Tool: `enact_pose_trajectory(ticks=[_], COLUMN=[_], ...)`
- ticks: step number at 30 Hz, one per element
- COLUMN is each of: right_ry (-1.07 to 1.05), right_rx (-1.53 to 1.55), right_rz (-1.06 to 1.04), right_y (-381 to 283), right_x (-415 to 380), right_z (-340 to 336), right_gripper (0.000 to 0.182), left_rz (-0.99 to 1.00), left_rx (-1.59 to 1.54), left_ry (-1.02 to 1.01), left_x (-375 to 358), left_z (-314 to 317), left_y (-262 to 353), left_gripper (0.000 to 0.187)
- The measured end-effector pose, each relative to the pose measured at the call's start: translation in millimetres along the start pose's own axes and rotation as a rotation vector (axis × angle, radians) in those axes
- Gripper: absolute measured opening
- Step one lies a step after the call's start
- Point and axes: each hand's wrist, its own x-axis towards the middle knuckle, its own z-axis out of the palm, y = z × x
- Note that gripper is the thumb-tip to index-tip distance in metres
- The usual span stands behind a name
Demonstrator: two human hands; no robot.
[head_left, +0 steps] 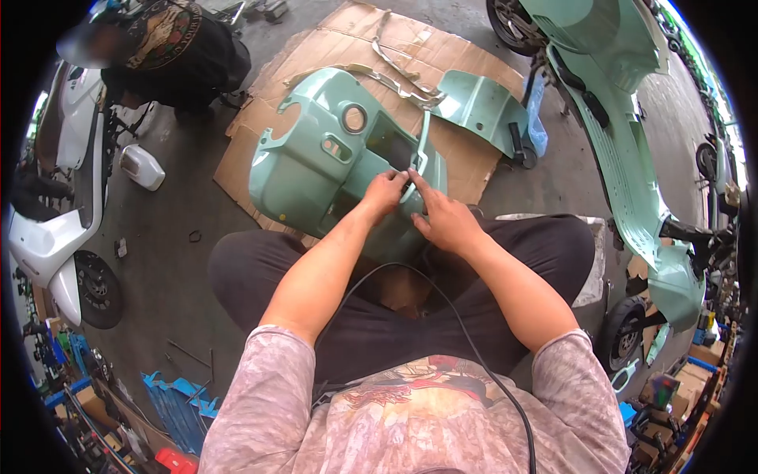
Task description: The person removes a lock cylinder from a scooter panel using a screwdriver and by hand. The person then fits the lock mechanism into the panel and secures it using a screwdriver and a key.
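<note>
A light green scooter body panel (304, 170) lies in front of me, with a round hole, a small slotted opening and a large recess. Along the right edge of the recess stands a narrow green trim piece (424, 146). The fingers of my left hand (384, 193) are closed at the lower end of this trim; the fingertips are partly hidden. My right hand (448, 220) comes from the other side, its index finger stretched out against the trim and its thumb apart, resting near the panel's edge.
Flattened cardboard (237, 170) lies under the panel, with a curved green panel (478, 107) behind. At right stands a green scooter (616, 158). A person in black (178, 51) crouches at far left near a white scooter (91, 170). A black cable (466, 316) crosses my lap.
</note>
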Motion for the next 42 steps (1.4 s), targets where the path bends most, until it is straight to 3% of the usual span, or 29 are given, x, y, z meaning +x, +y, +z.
enact_pose_trajectory(ticks=[2, 4, 8, 16, 18, 24, 25, 26, 27, 28, 29, 32, 37, 42], right_ry=[-0.013, -0.149, -0.067, 0.022, 0.066, 0.021, -0.013, 0.051, 0.056, 0.145, 0.280, 0.330, 0.061, 0.147], right_rx=[-0.080, -0.080, 0.047, 0.137, -0.002, 0.051, 0.028, 0.014, 0.119, 0.166, 0.158, 0.288, 0.404, 0.439], right_rz=[0.012, 0.104, 0.115, 0.065, 0.013, 0.045, 0.055, -0.008, 0.094, 0.125, 0.087, 0.297, 0.322, 0.234], right_y=[4, -7, -1, -3, 11, -6, 0, 10, 2, -1, 10, 15, 26, 32], right_x=[1, 0, 3, 0, 4, 3, 1, 3, 3, 4, 6, 10, 10, 10], right_z=[3, -7, -1, 2, 15, 4, 6, 13, 6, 3, 11, 9, 4, 20], right_gripper=[0.087, 0.089, 0.090, 0.083, 0.082, 0.080, 0.079, 0.081, 0.080, 0.079, 0.076, 0.072, 0.062, 0.066], left_rz=[0.186, 0.185, 0.246, 0.129, 0.114, 0.079, 0.049, 0.150, 0.316, 0.276, 0.073, 0.026, 0.021, 0.145], left_rx=[0.113, 0.230, 0.290, 0.115, -0.006, -0.148, -0.119, 0.103, 0.318, 0.144, -0.157, -0.380, -0.340, -0.169], left_ry=[0.051, 0.119, 0.234, 0.223, 0.155, 0.123, 0.153, 0.060, 0.006, -0.042, -0.026, -0.045, -0.020, -0.003], left_x=[24, 21, 30, 42, 37, 32, 33, 61, 73, 61, 44, 28, 24, 48], left_z=[2, 4, 13, 20, 19, 17, 17, 12, 7, 2, 3, 3, 4, 9], left_y=[-27, -21, -30, -39, -36, -29, -30, -54, -66, -63, -41, -30, -28, -49], left_gripper=[0.038, 0.041, 0.044, 0.043, 0.047, 0.041, 0.039, 0.029, 0.027, 0.026, 0.026, 0.027, 0.027, 0.027])
